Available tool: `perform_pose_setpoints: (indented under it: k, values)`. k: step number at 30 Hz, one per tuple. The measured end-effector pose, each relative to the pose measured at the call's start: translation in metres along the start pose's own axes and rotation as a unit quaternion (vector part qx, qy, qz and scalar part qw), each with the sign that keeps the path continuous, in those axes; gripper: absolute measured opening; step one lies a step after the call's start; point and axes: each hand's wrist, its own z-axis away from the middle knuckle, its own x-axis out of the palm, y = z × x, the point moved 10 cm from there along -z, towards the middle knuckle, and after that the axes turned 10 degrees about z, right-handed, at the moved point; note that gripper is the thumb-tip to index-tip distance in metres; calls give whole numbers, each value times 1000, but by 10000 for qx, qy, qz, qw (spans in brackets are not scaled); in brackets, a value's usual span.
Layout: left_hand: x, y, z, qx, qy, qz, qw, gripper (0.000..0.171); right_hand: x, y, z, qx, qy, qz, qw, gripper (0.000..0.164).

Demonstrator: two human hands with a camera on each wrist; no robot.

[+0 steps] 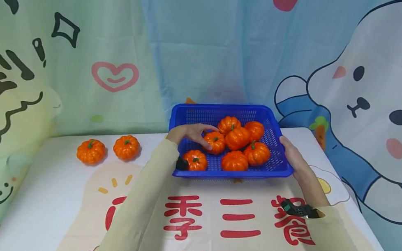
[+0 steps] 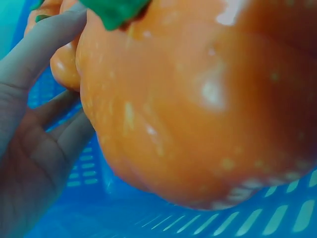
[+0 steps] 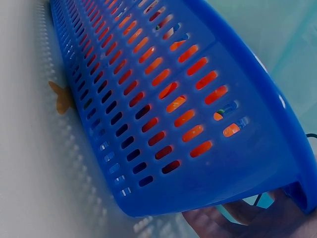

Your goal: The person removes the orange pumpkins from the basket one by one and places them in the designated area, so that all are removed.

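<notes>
A blue plastic basket [image 1: 199,176] with slotted walls stands at the back of the table, holding several small orange pumpkins [image 1: 237,138] with green stems. Reaching inside from the left, my left hand [image 1: 193,133] has its thumb and fingers around one pumpkin [image 1: 215,143]. Another pumpkin [image 2: 198,109] fills much of the left wrist view, close to that hand. My right hand [image 1: 292,154] grips the basket's right rim, with fingers curled beneath the rim in the right wrist view, where the slotted wall [image 3: 148,99] shows orange through its holes.
Two more pumpkins, one [image 1: 91,152] farther left and one [image 1: 126,147] nearer the basket, sit on the table at the left. The tablecloth [image 1: 217,243] has red printed characters. A printed curtain [image 1: 203,39] hangs right behind the table.
</notes>
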Motion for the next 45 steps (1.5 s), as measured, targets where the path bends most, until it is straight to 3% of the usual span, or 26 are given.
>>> perform_pose_setpoints:
  k: [5,12,18,22,25,32,39,45]
  values:
    - [-2,4,0,15,14,-44,10000,76,-1,-2,1,-50,-21,-59,10000,74]
    - [-10,12,5,91,94,-669,9977,77,0,-3,-1,-126,-90,-185,9997,71]
    - [-37,31,22,594,644,-599,9944,76,0,-3,-1,-130,-92,-131,9998,69]
    - [-58,42,43,979,1306,-132,9865,76,-1,-6,2,-78,-86,-101,9999,68]
    - [-68,43,65,1188,1823,305,9756,76,-1,-5,2,-16,-56,-76,10000,70]
    - [-62,30,116,1760,2555,1200,9431,74,-1,-1,1,15,-34,7,10000,76]
    - [-43,-6,169,1467,3043,1888,9221,73,-2,0,1,4,-17,-28,10000,75]
    - [-38,-32,199,1203,3319,2178,9099,74,-1,0,1,49,-33,5,10000,76]
